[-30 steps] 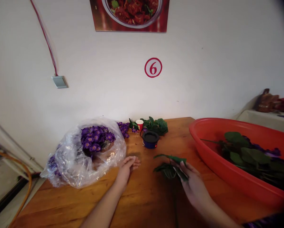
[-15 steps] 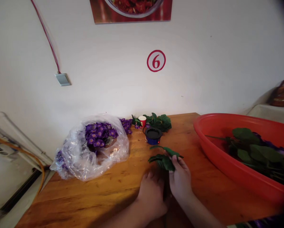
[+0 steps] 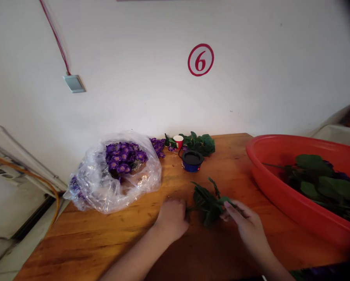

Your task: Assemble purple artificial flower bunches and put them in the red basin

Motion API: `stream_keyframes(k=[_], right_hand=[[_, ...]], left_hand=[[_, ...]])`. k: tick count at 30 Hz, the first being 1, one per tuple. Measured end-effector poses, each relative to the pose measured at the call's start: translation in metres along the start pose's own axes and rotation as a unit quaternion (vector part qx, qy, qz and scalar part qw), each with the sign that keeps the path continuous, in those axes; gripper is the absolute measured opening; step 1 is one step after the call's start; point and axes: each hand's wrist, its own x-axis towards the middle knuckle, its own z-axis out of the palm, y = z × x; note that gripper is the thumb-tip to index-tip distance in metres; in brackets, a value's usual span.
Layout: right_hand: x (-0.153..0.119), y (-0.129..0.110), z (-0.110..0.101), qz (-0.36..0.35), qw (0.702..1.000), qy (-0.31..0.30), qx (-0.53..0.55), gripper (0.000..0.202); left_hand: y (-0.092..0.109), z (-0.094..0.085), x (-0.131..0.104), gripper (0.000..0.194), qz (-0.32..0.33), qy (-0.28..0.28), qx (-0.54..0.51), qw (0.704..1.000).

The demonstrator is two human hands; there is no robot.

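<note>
Before a white wall (image 3: 134, 78), wooden tabletop (image 3: 75, 242) underlies leaves (image 3: 205, 203).

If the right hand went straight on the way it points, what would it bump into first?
The right hand would likely meet the green leaves first: its fingertips seem to pinch one now. Depth beyond them is hard to judge.

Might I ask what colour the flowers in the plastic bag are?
Flowers: purple with yellowish centres, best seen in the head view.
</note>
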Motion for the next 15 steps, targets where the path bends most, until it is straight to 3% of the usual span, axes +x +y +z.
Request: stream_keyframes(k=[5,8,10,12,15], right_hand=[[0.0,-0.007,-0.012,-0.105,0.979,-0.106,-0.138,0.026],[0.009,-0.008,-0.021,-0.215,0.941,-0.117,-0.235,0.019],[0.016,-0.008,-0.027,-0.263,0.919,-0.113,-0.271,0.03],[0.023,-0.007,-0.03,-0.27,0.91,-0.138,-0.283,0.045],[0.029,-0.005,-0.028,-0.217,0.898,-0.233,-0.303,0.049]], left_hand=[[-0.004,-0.001,0.004,0.026,0.02,-0.052,0.01,0.998],[-0.009,-0.002,0.007,0.022,0.067,-0.05,-0.001,0.997],[-0.012,-0.001,0.008,0.021,0.103,-0.04,-0.009,0.994],[-0.014,0.001,0.009,0.019,0.127,-0.033,-0.017,0.991],[-0.015,0.005,0.009,0.015,0.146,-0.019,-0.033,0.989]])
